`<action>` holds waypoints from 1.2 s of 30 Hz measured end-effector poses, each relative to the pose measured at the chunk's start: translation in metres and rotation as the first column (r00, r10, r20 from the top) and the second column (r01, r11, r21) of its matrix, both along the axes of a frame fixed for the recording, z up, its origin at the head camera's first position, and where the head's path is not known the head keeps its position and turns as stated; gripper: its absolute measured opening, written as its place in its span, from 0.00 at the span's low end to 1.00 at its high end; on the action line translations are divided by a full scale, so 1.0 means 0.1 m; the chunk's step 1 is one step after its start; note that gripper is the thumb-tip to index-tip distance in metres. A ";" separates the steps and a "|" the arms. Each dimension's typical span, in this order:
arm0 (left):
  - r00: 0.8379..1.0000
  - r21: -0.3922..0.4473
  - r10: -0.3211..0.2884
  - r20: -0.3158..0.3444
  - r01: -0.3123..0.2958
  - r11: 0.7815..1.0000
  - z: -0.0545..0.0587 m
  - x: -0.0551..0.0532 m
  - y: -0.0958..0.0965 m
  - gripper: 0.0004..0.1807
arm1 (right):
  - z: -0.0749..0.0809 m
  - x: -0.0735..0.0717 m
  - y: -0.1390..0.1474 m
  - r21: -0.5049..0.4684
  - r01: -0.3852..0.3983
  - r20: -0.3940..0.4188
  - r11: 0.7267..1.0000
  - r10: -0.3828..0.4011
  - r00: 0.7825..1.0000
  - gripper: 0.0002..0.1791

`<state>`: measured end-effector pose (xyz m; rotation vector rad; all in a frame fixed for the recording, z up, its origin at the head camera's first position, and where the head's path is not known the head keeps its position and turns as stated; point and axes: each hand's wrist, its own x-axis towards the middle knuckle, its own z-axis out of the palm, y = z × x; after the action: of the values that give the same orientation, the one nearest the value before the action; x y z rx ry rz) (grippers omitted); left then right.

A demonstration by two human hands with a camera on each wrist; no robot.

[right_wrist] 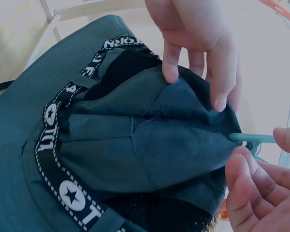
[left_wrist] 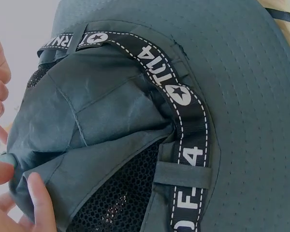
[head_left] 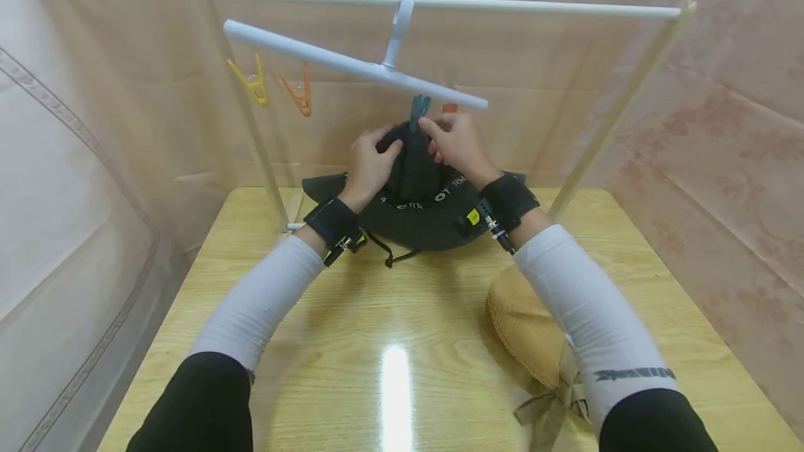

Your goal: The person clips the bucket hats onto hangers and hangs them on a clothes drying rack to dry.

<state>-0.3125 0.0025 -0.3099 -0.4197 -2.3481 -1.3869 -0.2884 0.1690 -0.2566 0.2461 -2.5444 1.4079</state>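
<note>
Dark hat [head_left: 414,169] sitting below hanger [head_left: 333,58], between left hand [head_left: 369,167] and right hand [head_left: 465,147].
Left is pinching its crown; right's grip is unclear.

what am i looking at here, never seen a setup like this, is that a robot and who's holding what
No robot here, just a person working bare-handed. The wide picture comes from a camera worn on the head; the two close-ups come from cameras on the wrists, one each. The left hand holds a dark brimmed hat by its crown, below a pale hanger hooked over a rail. The right hand is at a teal clip on top of that crown; whether it pinches the clip is hard to tell. On the wooden table lies a tan hat, partly hidden by the right arm.
</note>
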 end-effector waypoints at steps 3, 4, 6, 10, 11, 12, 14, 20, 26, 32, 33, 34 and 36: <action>1.000 0.006 0.006 -0.030 -0.006 1.000 -0.01 0.00 -0.02 0.21 | -0.01 0.00 0.01 0.014 -0.004 0.002 1.000 0.004 1.000 0.21; 0.999 0.013 0.006 -0.040 -0.006 1.000 -0.01 0.00 -0.03 0.21 | -0.02 0.00 0.01 0.025 -0.005 0.000 1.000 0.005 1.000 0.21; 0.998 0.027 0.013 -0.056 -0.012 1.000 -0.02 0.01 -0.04 0.20 | -0.04 0.01 0.02 0.045 -0.010 -0.002 0.999 0.010 1.000 0.21; 0.996 0.056 0.039 -0.082 -0.035 0.998 -0.04 0.02 -0.07 0.19 | -0.07 0.03 0.04 0.072 -0.033 0.012 0.997 0.032 0.999 0.21; 0.995 0.060 0.042 -0.089 -0.036 0.998 -0.05 0.03 -0.07 0.19 | -0.08 0.04 0.05 0.073 -0.040 0.018 0.997 0.039 0.999 0.21; 0.995 0.066 0.040 -0.094 -0.034 0.997 -0.05 0.04 -0.08 0.19 | -0.10 0.05 0.06 0.071 -0.047 0.023 0.996 0.045 0.999 0.21; 0.994 0.072 0.033 -0.105 -0.025 0.997 -0.07 0.05 -0.08 0.19 | -0.14 0.07 0.11 0.061 -0.061 0.038 0.996 0.058 0.998 0.21; 0.994 0.060 0.004 -0.113 0.003 0.998 -0.15 0.08 -0.11 0.19 | -0.32 0.17 0.33 0.032 -0.090 0.112 0.995 0.086 0.990 0.21; 0.993 0.070 0.008 -0.116 0.000 0.998 -0.21 0.08 -0.18 0.18 | -0.48 0.21 0.48 0.057 -0.091 0.118 0.994 0.084 0.989 0.20; 0.997 0.082 -0.001 -0.082 0.008 0.997 -0.27 0.11 -0.21 0.18 | -0.56 0.24 0.52 0.081 -0.086 0.106 0.993 0.077 0.991 0.19; 0.997 0.091 0.001 -0.073 0.006 0.996 -0.28 0.11 -0.22 0.18 | -0.56 0.25 0.53 0.092 -0.092 0.109 0.991 0.082 0.991 0.20; 0.998 0.102 0.002 -0.066 0.004 0.995 -0.29 0.12 -0.22 0.18 | -0.57 0.26 0.54 0.102 -0.100 0.113 0.990 0.088 0.990 0.20; 0.999 0.127 0.000 -0.052 0.007 0.992 -0.29 0.14 -0.23 0.18 | -0.58 0.29 0.58 0.122 -0.113 0.123 0.986 0.098 0.988 0.21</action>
<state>-0.2980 -0.0209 -0.3385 -0.4179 -2.2035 -1.4988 -0.2599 0.2267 -0.3149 0.3347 -2.7598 1.3322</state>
